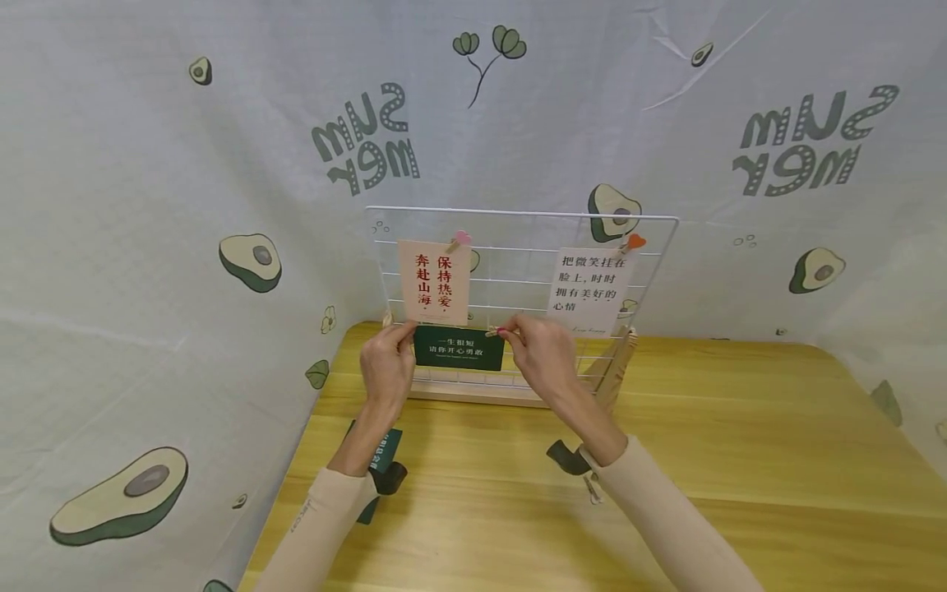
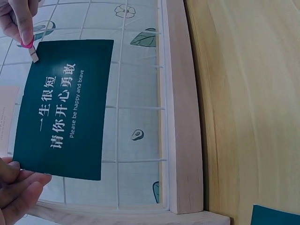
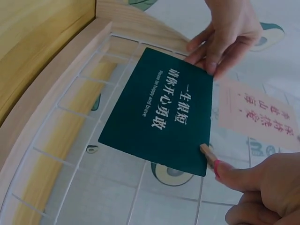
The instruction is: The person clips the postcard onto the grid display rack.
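A dark green card [image 1: 459, 349] with white lettering lies against the lower part of a white wire grid [image 1: 518, 215]. My left hand [image 1: 388, 366] pinches the card's upper left corner between thumb and fingers. At its upper right, my right hand [image 1: 546, 353] pinches a small wooden clothespin [image 3: 207, 153] with a pink decoration, and the clothespin's tip overlaps the card's edge. Whether it also grips a wire cannot be made out. Just above hangs a pale pink card [image 1: 435, 284] with red writing, under a pink-heart clothespin [image 1: 462, 238].
A white card [image 1: 588, 292] hangs at the grid's right under an orange-heart clothespin [image 1: 636, 241]. The grid stands in a wooden base [image 1: 473, 396] on the wooden table [image 1: 740, 427]. Green cards [image 1: 388, 448] lie by my left forearm, small clothespins [image 1: 593, 489] by the right.
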Motion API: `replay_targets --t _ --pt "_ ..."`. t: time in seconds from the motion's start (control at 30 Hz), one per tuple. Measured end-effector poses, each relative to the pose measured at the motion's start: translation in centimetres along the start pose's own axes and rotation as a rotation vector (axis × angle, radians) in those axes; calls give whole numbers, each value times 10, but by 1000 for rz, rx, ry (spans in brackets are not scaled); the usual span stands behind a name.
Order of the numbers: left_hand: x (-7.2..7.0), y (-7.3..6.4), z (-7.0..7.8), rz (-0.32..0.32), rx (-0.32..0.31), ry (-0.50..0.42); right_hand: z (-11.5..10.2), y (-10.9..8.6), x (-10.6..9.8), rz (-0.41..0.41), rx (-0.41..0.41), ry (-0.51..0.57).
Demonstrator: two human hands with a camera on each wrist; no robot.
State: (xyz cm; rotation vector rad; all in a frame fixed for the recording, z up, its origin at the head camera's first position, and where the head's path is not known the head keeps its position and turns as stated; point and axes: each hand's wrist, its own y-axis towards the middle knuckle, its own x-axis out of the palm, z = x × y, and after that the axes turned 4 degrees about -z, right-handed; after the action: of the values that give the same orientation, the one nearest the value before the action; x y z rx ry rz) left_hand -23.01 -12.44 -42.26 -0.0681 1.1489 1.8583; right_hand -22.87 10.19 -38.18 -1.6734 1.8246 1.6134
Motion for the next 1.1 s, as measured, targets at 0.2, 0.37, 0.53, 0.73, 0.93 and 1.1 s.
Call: replay_targets --t 0.2,0.37,0.53,0.73,0.93,1.1 --pt "0 0 0 1 10 -14 -2 6 -2 -64 16 -11" --pt "1 0 -1 3 11 -23 0 10 -4 -104 5 -21" --pt "1 -1 -2 -3 15 -13 0 10 -7 -134 16 -39" --pt "-3 -4 -5 -1 27 8 3 2 -7 -66 -14 65" --pt "-14 -12 -6 19 85 4 19 -22 -10 -134 147 509" --pt "-32 -24 -12 -72 28 -101 35 -52 -13 -215 316 694"
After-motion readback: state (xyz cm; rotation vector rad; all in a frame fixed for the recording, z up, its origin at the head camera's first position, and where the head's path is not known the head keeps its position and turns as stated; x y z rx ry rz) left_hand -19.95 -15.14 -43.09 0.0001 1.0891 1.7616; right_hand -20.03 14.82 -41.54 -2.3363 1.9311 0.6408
